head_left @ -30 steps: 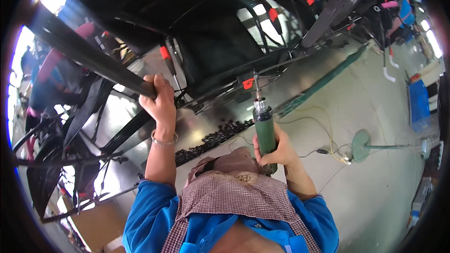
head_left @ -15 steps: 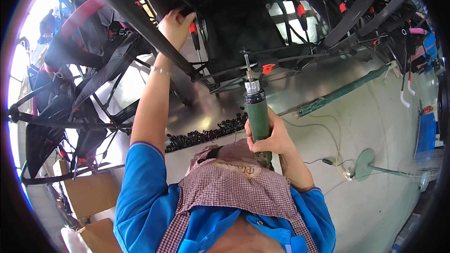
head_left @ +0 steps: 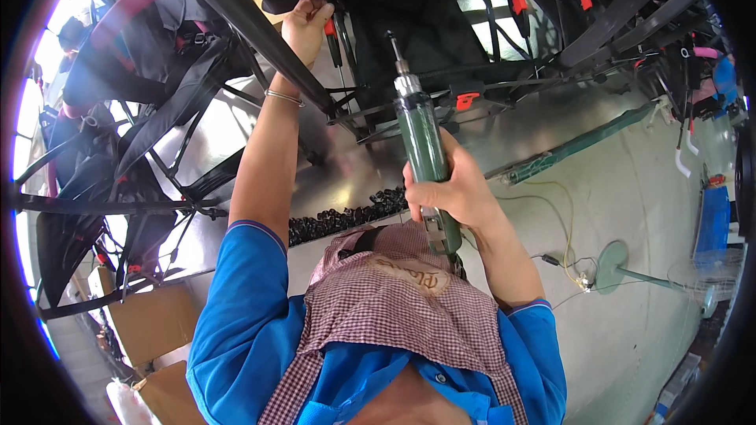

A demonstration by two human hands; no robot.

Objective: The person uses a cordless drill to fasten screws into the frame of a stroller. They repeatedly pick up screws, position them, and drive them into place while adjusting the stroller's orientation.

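Observation:
My right hand [head_left: 449,189] is wrapped round a green electric screwdriver [head_left: 423,138], its bit slanting up and left toward a black stroller-like frame with black fabric [head_left: 402,8]. The bit's tip stands in front of the fabric; whether it touches anything I cannot tell. Farther left, my left hand [head_left: 305,25] is raised to the frame beside a black tube [head_left: 260,39], its fingers pinched together at the edge of the fabric. What sits between those fingers is hidden. Just right of them is a red clip [head_left: 329,27] on a thin rod.
Below the frame lies a shiny metal tabletop [head_left: 346,161] with a heap of small black parts [head_left: 346,216] along its near edge. More folded black frames [head_left: 118,110] crowd the left. Cardboard boxes [head_left: 153,323] stand lower left; a green fan [head_left: 614,267] and cables lie at right.
The screwdriver has moved up and left with my right hand, its bit now tilted left. My left hand has risen slightly and shifted right, its fingers still at the frame.

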